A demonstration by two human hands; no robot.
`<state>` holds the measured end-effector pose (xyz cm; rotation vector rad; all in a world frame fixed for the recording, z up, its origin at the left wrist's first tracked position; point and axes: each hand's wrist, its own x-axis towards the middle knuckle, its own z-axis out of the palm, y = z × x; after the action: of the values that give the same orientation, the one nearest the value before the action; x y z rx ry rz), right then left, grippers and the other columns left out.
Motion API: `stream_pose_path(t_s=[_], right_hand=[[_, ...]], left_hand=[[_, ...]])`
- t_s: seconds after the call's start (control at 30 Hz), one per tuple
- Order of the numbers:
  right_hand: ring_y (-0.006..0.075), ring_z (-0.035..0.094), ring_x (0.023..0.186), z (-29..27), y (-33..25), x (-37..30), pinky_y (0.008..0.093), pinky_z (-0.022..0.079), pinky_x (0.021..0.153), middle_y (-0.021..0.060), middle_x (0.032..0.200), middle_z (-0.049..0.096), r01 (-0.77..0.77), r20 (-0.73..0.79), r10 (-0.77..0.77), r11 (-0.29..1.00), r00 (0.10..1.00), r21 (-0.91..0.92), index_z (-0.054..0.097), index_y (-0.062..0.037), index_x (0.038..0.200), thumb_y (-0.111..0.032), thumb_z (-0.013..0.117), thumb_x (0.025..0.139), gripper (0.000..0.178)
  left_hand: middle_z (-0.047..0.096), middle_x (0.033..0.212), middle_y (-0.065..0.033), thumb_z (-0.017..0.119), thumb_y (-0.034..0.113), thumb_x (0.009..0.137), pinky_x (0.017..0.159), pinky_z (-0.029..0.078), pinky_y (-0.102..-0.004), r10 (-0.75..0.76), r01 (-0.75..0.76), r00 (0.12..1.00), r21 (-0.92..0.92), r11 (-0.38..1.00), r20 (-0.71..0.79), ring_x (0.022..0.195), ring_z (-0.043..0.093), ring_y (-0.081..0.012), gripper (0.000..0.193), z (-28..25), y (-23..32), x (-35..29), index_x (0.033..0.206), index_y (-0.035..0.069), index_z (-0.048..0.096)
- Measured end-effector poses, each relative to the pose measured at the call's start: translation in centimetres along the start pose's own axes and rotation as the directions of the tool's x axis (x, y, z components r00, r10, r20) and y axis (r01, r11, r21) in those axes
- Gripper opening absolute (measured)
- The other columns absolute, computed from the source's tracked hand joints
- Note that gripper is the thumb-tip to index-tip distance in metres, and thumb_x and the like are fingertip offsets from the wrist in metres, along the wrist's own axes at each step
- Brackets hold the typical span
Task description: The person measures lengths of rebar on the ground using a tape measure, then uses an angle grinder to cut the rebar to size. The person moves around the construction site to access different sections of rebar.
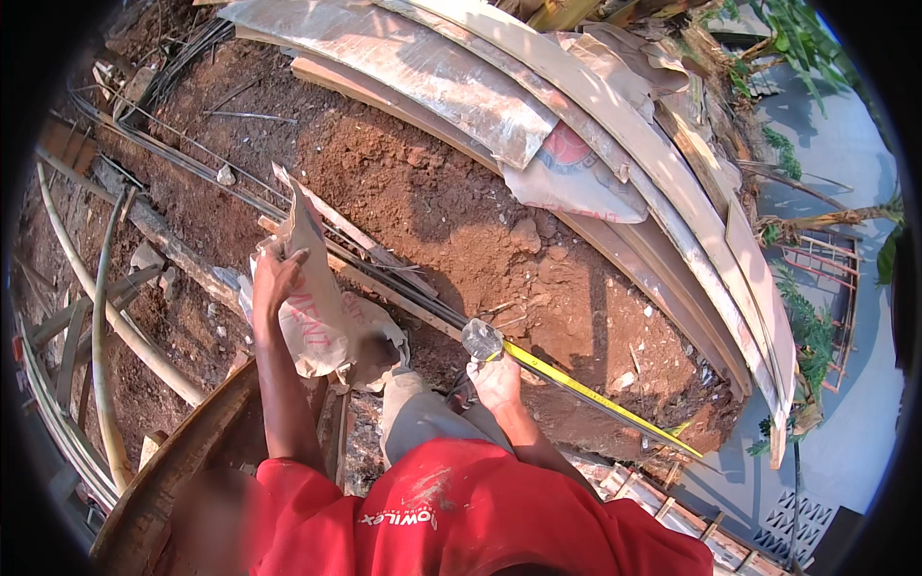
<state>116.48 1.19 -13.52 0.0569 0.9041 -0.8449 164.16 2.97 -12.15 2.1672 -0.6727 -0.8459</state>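
Observation:
My left hand (277,278) is closed on the upper part of a crumpled brown paper cement sack (322,312) with red print. The sack hangs down in front of my legs, and its lower end is partly blurred. At the middle of the view my right hand (495,381) grips a rounded tape measure (481,339), its fingers wrapped under the case. A yellow tape blade (595,396) runs out of it toward the lower right, along thin dark steel bars (432,305). My fingers hide part of the case.
Long planks and sheets (595,144) lie stacked at the far right, with another paper sack (576,178) among them. Reddish loose soil (413,182) spreads between stack and bars. Curved poles (101,326) stand at left. A rusty curved trough-like edge (182,451) is near my left arm.

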Motion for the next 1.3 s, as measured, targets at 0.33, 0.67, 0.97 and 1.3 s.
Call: stream_pose_path(t_s=[0.33, 0.67, 0.97, 1.3], right_hand=[[0.0197, 0.064, 0.102, 0.0, 0.3, -1.6, 0.0381, 0.053, 0.079, 0.0046, 0.118, 0.068, 0.075, 0.061, -0.070, 0.994, 0.996, -0.085, 0.061, -0.0107, 0.121, -0.027, 0.046, 0.106, 0.027], [0.0201, 0.060, 0.117, 4.2, -1.2, -3.3, 0.0362, 0.047, 0.091, 0.0036, 0.131, 0.063, 0.116, 0.014, -0.115, 0.987, 0.993, -0.113, 0.058, -0.0117, 0.133, -0.030, 0.046, 0.106, 0.034], [0.0189, 0.061, 0.110, 0.1, -0.3, -2.9, 0.0414, 0.047, 0.089, 0.0038, 0.124, 0.068, -0.020, 0.018, 0.020, 1.000, 1.000, -0.021, 0.063, -0.0122, 0.127, -0.032, 0.051, 0.103, 0.033], [0.0215, 0.056, 0.094, -0.9, -0.9, 1.5, 0.0371, 0.044, 0.082, 0.0049, 0.110, 0.066, -0.114, -0.036, 0.112, 0.992, 0.993, -0.053, 0.063, -0.0101, 0.122, -0.030, 0.052, 0.100, 0.032]], left_hand=[[0.068, 0.085, -0.0083, 0.071, 0.020, 0.093, 0.072, 0.050, -0.0317, 0.695, -0.475, 0.712, -0.800, 0.368, -0.103, 0.080, 0.059, -0.0112, 0.028, 9.7, 40.2, -13.6, 0.110, -0.002, 0.070], [0.068, 0.124, -0.0215, 0.081, 0.049, 0.080, 0.103, 0.049, -0.0443, 0.821, -0.851, 0.526, -0.144, 0.506, -0.221, 0.121, 0.063, -0.0354, 0.074, 31.8, 54.7, -10.8, 0.134, 0.001, 0.062], [0.074, 0.107, -0.0111, 0.071, 0.045, 0.093, 0.092, 0.053, -0.0392, 0.158, -0.130, 0.876, -0.092, 0.987, 0.455, 0.099, 0.070, -0.0252, 0.041, 27.6, 9.6, 0.7, 0.113, 0.009, 0.070], [0.059, 0.136, -0.0244, 0.077, 0.036, 0.080, 0.101, 0.051, -0.0483, -0.651, 0.575, 0.710, 0.312, 0.757, 0.271, 0.123, 0.060, -0.0402, 0.063, 22.9, -31.6, -17.2, 0.131, 0.004, 0.060]])
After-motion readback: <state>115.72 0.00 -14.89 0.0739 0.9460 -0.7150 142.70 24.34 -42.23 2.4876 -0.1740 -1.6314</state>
